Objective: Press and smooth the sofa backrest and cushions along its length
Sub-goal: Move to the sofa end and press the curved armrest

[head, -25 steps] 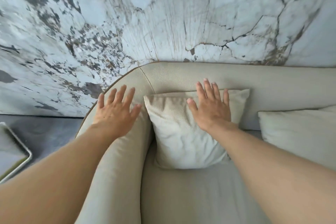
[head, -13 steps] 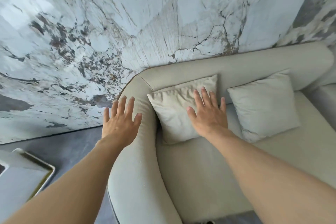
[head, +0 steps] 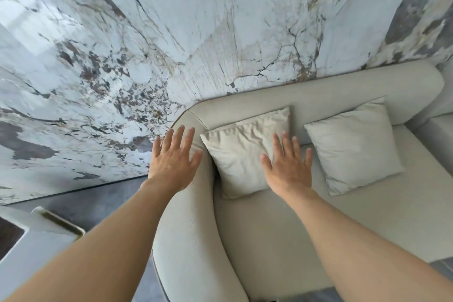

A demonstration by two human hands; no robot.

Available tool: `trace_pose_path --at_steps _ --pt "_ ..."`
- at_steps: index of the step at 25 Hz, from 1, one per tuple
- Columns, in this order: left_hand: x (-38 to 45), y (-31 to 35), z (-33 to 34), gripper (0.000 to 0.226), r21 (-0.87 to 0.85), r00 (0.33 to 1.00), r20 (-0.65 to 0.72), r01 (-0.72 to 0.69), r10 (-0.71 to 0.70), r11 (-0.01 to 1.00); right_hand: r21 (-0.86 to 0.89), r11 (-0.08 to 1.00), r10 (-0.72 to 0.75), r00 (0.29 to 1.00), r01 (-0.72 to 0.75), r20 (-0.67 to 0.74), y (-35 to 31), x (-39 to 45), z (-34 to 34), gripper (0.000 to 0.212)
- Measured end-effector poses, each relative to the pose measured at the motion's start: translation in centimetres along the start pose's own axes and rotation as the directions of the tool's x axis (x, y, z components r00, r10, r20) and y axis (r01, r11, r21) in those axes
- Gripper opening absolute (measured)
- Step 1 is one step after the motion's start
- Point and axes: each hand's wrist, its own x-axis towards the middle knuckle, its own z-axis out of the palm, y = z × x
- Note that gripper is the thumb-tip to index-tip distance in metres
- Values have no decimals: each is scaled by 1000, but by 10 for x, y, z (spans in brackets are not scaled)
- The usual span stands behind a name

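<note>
A beige sofa with a curved backrest (head: 318, 92) runs from the left arm to the far right. Two pale cushions lean on it: a creased left cushion (head: 241, 149) and a smoother right cushion (head: 353, 144). My left hand (head: 172, 160) lies flat with spread fingers on the rounded left arm of the sofa (head: 191, 228). My right hand (head: 288, 166) is flat, fingers apart, over the right edge of the left cushion and the seat (head: 282, 233). Neither hand holds anything.
A marble-patterned wall (head: 171, 31) rises directly behind the sofa. A dark grey floor (head: 98, 203) lies to the left, with a white, gold-edged table corner (head: 56, 223) at the lower left. A second sofa section (head: 441, 127) adjoins at the far right.
The view has pulled back and turned right, showing more of the sofa and the second cushion. My right hand has slid from the left cushion's middle to its right edge; the left hand stays on the arm.
</note>
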Motion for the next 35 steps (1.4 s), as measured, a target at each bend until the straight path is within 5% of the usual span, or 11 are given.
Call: trace_pose_path --at_steps 7,17,28,35 --pt "71 -56 17 64 -21 976 -4 -219 219 975 -7 982 189 982 -189 -30 -66 7 29 65" --pt "127 -68 -1 66 -44 786 -25 -618 617 785 65 853 522 845 -518 -120 -139 -19 16 65" --pt "107 -34 -15 66 48 662 -7 -749 750 661 168 749 663 731 -641 -164 -117 -62 8 66" --pt "150 -49 -19 64 20 490 -35 -871 871 491 168 594 803 567 -787 -183 -178 -55 14 67"
